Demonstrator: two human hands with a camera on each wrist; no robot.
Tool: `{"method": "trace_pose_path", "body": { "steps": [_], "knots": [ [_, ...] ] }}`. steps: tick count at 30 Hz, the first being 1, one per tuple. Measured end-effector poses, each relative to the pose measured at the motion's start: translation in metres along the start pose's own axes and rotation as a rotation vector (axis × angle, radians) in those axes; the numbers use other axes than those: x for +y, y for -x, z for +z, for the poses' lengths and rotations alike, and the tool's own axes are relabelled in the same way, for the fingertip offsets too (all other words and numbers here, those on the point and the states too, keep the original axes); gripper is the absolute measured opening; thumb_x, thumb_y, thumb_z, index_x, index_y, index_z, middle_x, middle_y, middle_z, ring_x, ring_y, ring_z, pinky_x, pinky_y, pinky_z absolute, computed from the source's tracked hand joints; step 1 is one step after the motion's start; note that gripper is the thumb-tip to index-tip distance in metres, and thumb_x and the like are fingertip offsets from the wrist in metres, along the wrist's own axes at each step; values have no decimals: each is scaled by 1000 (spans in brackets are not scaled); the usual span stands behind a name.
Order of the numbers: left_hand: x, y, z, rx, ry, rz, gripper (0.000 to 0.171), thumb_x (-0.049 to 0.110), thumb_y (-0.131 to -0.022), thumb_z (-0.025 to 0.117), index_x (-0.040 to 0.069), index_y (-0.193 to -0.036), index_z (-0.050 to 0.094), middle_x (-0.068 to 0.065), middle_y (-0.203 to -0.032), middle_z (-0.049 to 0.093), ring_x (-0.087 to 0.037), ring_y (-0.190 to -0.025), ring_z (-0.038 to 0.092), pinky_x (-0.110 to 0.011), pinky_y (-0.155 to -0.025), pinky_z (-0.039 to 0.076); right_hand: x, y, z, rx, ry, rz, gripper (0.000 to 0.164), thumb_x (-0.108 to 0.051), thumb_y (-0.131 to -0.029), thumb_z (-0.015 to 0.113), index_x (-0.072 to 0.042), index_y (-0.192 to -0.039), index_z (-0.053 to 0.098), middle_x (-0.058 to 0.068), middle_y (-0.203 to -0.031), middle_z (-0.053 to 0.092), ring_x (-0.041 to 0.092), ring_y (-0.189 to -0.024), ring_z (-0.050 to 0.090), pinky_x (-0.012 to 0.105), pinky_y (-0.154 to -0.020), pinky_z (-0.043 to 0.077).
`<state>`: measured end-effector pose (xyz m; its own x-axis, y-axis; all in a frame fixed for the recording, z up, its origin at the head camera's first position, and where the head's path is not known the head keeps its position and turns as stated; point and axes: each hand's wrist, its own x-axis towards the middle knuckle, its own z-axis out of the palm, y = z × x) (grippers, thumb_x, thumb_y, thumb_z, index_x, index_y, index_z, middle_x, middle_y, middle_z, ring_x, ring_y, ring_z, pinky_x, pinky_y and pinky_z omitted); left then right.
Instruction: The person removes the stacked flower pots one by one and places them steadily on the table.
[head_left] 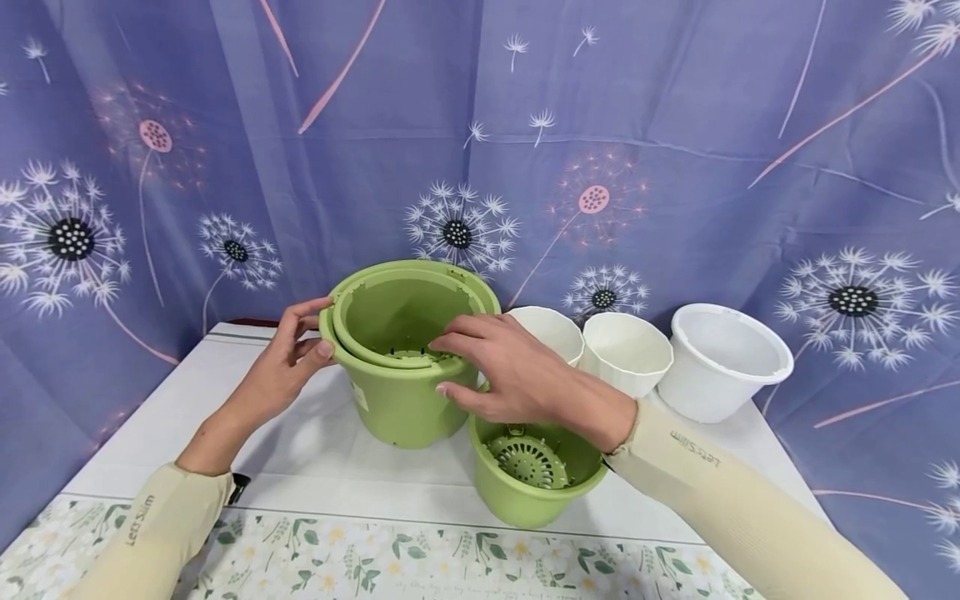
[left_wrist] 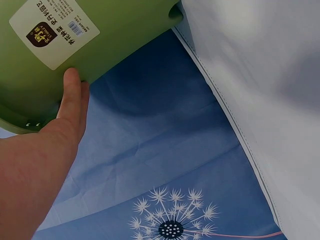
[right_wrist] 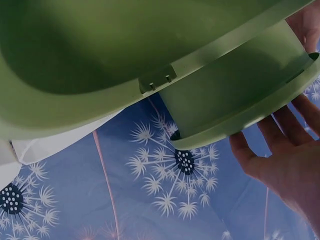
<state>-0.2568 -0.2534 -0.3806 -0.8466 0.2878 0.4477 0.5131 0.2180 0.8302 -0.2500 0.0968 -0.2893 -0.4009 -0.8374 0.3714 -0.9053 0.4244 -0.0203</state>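
In the head view a large green flowerpot (head_left: pixel 408 408) stands on the table with a second green flowerpot (head_left: pixel 405 292) nested inside it. My left hand (head_left: pixel 281 367) holds the large pot's left rim; the left wrist view shows fingers (left_wrist: pixel 71 95) against its outer wall, near a white label (left_wrist: pixel 54 30). Over the pots' right rim reaches my right hand (head_left: pixel 510 367), fingers at the inner side and thumb outside. Just below that forearm stands a smaller green flowerpot (head_left: pixel 517 508) with a slotted green disc (head_left: pixel 528 462) in it. The right fingertips' contact is partly hidden.
Two white fluted pots (head_left: pixel 630 346) stand side by side behind the right hand, one partly covered by it. A larger round white pot (head_left: pixel 708 400) is at the right. A purple dandelion-print curtain (head_left: pixel 375 167) hangs behind the table. A floral cloth (head_left: pixel 420 558) covers the near edge.
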Motion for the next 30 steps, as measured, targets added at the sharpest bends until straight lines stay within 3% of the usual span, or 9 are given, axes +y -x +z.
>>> {"method": "trace_pose_path", "body": {
  "steps": [13, 22, 26, 30],
  "knots": [
    [-3, 0, -1, -1, -8, -15, 58, 8, -114, 48, 12, -166, 23, -17, -139, 45, -2, -121, 64, -23, -99, 58, -1, -15, 10, -164, 28, 94, 55, -54, -104, 61, -18, -146, 63, -2, -136, 65, 18, -130, 58, 55, -112, 40],
    [1, 0, 1, 0, 3, -12, 57, 7, -114, 48, 11, -166, 24, -20, -139, 45, -2, -121, 64, -22, -99, 57, -2, -22, 17, -253, 0, 183, 57, -57, -110, 47, -17, -148, 61, 1, -143, 66, 24, -134, 59, 69, -122, 20],
    [0, 0, 1, -3, 8, -8, 58, 7, -114, 47, 11, -166, 23, -21, -139, 44, -3, -121, 64, -22, -99, 58, -1, -24, 19, -269, -7, 187, 54, -55, -111, 46, -17, -146, 62, -1, -136, 70, 24, -126, 63, 70, -121, 20],
    [-3, 0, 0, 0, 0, -12, 58, 8, -114, 48, 12, -166, 24, -19, -139, 45, -3, -121, 64, -23, -99, 58, 0, -26, 19, -274, -6, 195, 48, -55, -111, 46, -19, -135, 66, -6, -117, 74, 20, -115, 66, 73, -121, 18]
  ]
}}
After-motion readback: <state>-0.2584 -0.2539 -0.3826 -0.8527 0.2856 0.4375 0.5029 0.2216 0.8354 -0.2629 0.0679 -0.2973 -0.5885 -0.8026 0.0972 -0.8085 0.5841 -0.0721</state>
